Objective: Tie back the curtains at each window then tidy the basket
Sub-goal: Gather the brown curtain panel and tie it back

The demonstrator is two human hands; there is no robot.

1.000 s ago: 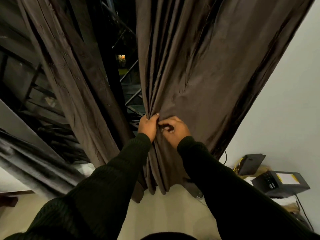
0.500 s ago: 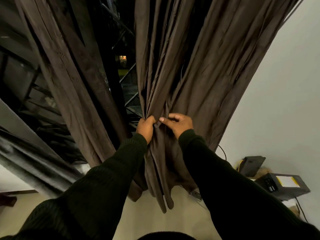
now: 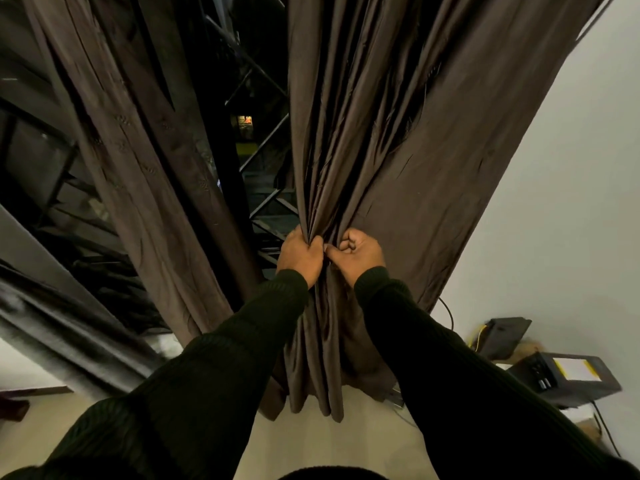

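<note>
Now gathering: left hand (image 3: 300,256) clenched round the bunched pleats of the brown, satin-sheened right-hand curtain (image 3: 388,161), right hand (image 3: 356,256) at three o'clock of it, touching, fingers curled and pinching folds. Curtain hanging at twelve o'clock, hem near the pale floor (image 3: 311,441) at six. Likely soft, light and slippery, prone to slipping loose; best held tight at the gathered waist, right where gripped. No tie-back or basket visible. Second brown curtain panel (image 3: 145,168) at ten o'clock, loose.
</note>
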